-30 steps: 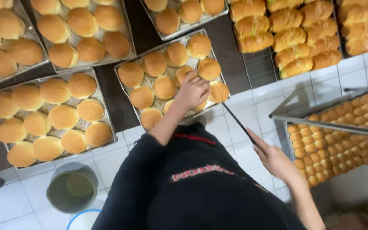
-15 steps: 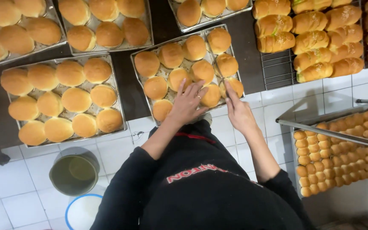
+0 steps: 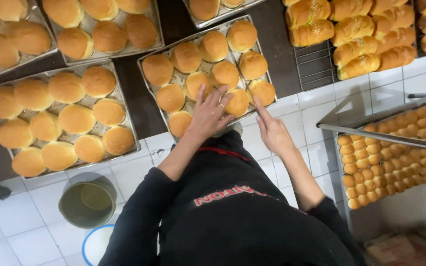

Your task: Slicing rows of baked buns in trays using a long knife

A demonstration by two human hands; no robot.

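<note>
your left hand lies flat with fingers spread over the near edge of the metal baking tray, its fingertips touching two of the round golden buns in the front rows. a ring sits on one finger. your right hand is just beside it, at the tray's near right corner, with the index finger extended toward the corner bun and the other fingers loosely curled; it pinches nothing that you can see.

the tray holds round buns in rows and rests on a dark worktop, tilted slightly against the neighbouring trays. a second tray of buns sits to the left, well apart from your hands. elongated seeded rolls lie on a wire rack to the upper right. a rack shelf of small rolls stands to the right, over white floor tiles. a grey-green bucket stands on the tiles at lower left.
</note>
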